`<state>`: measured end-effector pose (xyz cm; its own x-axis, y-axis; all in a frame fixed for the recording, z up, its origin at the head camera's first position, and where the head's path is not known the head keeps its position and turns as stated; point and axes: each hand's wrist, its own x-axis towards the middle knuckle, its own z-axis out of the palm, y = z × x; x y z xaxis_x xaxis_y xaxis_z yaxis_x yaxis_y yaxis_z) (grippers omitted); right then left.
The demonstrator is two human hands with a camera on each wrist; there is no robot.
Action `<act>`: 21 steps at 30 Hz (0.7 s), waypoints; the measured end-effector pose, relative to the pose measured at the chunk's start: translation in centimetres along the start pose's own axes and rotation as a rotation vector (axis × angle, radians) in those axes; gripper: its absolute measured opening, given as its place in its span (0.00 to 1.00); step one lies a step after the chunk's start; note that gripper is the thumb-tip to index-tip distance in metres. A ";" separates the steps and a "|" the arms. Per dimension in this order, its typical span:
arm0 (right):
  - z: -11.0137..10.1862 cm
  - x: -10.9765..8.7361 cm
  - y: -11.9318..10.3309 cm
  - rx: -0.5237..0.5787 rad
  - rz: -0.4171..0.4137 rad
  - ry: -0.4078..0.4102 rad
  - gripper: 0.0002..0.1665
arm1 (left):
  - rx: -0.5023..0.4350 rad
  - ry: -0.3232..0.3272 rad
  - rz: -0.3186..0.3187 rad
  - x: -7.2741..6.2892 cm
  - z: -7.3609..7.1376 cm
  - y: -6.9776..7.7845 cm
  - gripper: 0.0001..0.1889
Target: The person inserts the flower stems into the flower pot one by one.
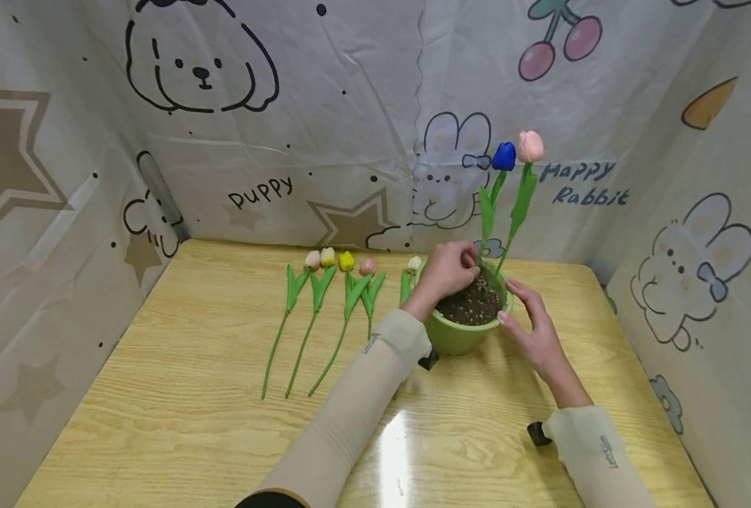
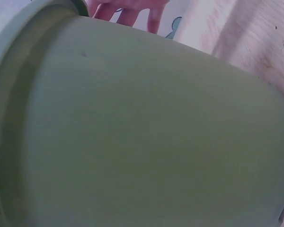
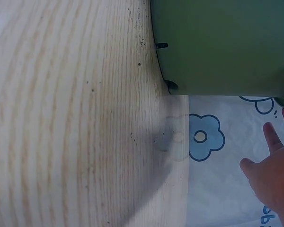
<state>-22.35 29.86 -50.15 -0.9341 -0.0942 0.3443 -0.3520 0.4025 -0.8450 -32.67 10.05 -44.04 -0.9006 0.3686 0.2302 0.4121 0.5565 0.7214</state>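
Observation:
A green flowerpot [image 1: 454, 339] filled with dark soil [image 1: 470, 307] stands on the table. Rising from it are a blue tulip [image 1: 503, 156] and a pink tulip [image 1: 530, 147], both artificial-looking with green stems. Over the pot, my left hand [image 1: 446, 271] pinches the blue tulip's stem low, close above the soil. My right hand [image 1: 536, 331] touches the pot's right rim with its thumb and fingers spread and fairly straight. In the left wrist view the pot wall [image 2: 146, 123] fills most of the picture. Fingers of the right hand [image 3: 274, 175] reach toward the rim in the right wrist view.
Left of the pot, several tulips lie on the wooden table [image 1: 210, 331], among them a yellow tulip [image 1: 346, 261]. A white tulip [image 1: 414, 264] lies partly hidden beside the pot. Printed curtains [image 1: 350, 127] close off the back and sides.

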 end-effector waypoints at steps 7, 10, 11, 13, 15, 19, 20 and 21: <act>0.1 0.0 0.1 0.017 0.000 0.003 0.37 | 0.008 0.031 0.002 0.1 0.1 0.0 0.13; 0.1 0.0 0.1 0.019 0.004 0.008 0.37 | 0.003 0.041 -0.003 0.1 0.1 0.1 0.15; 0.1 0.0 0.1 0.020 0.004 0.010 0.36 | -0.003 0.047 -0.006 0.1 0.1 0.0 0.16; 0.0 0.0 0.1 0.022 0.005 0.012 0.36 | -0.033 0.069 -0.011 0.1 0.1 0.1 0.18; 0.0 0.0 0.1 0.021 0.003 0.013 0.36 | -0.069 0.095 -0.016 0.1 0.1 0.1 0.19; 0.1 0.1 0.2 0.016 0.000 0.014 0.36 | -0.117 0.135 -0.021 0.0 -0.1 0.2 0.17; 0.0 0.1 0.2 0.014 0.000 0.014 0.37 | -0.120 0.145 -0.019 -0.1 -0.2 0.2 0.17; 0.0 0.1 0.3 0.013 0.001 0.013 0.37 | -0.121 0.155 -0.019 -0.2 -0.4 0.3 0.17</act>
<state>-22.52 29.97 -50.37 -0.9336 -0.0817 0.3490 -0.3522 0.3903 -0.8507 -32.47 9.86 -43.65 -0.9222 0.2350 0.3070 0.3840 0.4652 0.7976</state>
